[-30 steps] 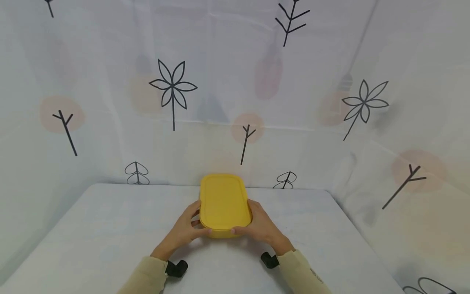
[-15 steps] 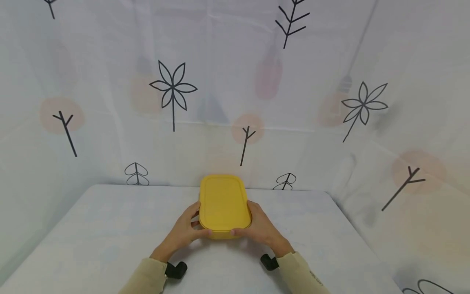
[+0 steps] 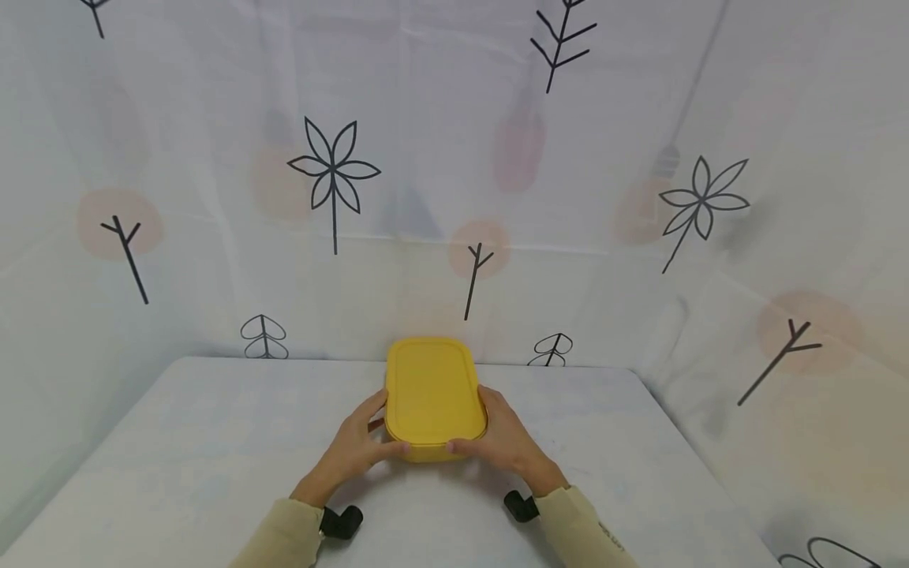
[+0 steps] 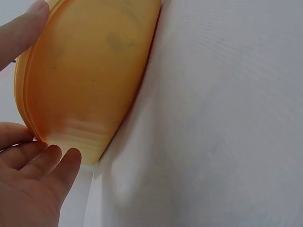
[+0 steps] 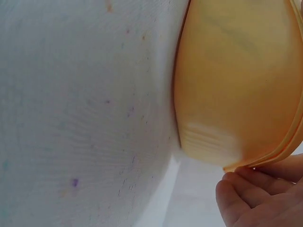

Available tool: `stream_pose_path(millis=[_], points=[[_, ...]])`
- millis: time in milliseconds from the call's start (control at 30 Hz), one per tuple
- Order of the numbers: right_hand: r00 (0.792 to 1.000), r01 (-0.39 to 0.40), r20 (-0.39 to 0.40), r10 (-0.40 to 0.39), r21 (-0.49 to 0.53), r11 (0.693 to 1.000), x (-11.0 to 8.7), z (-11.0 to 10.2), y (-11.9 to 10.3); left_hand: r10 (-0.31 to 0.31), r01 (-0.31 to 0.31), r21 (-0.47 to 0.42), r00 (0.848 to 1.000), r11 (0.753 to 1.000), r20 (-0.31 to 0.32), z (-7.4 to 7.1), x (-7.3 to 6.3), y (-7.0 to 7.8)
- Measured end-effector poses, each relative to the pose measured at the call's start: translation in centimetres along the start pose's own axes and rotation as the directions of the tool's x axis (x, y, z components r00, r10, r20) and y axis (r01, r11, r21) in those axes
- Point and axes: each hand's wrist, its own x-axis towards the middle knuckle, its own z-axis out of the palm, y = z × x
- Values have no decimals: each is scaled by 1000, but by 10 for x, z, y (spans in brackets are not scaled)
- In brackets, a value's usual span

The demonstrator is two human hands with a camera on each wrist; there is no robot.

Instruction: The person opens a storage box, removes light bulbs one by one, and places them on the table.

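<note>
A yellow lidded food container (image 3: 433,390) sits on the white table, its lid on top and its long side pointing away from me. My left hand (image 3: 353,443) holds its near left corner, thumb on the front rim and fingers along the left side. On the near right corner, my right hand (image 3: 506,435) grips in the same way. In the left wrist view, the fingertips (image 4: 71,158) touch just under the lid's rim. The right wrist view has the fingers (image 5: 251,189) at the rim too. The container's base meets the table; its inside is hidden by the lid.
A white cloth with printed flowers and twigs (image 3: 334,166) hangs behind and beside the table (image 3: 234,442). The container stands near the table's back edge. Black wrist bands (image 3: 342,521) show at the cuffs. Small coloured specks (image 5: 75,182) mark the table.
The container and the right hand stay in place. Some fingers of the left hand have shifted very slightly at the container's left side.
</note>
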Motion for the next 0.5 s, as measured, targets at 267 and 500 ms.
stream_pose_path(millis=[267, 500], points=[[999, 27, -28, -28, -20, 999, 0, -2, 0, 7, -5, 84, 1000, 996, -30, -2, 0, 5], [999, 7, -41, -8, -16, 1000, -3, -9, -4, -16, 23, 144, 999, 989, -50, -1, -2, 12]])
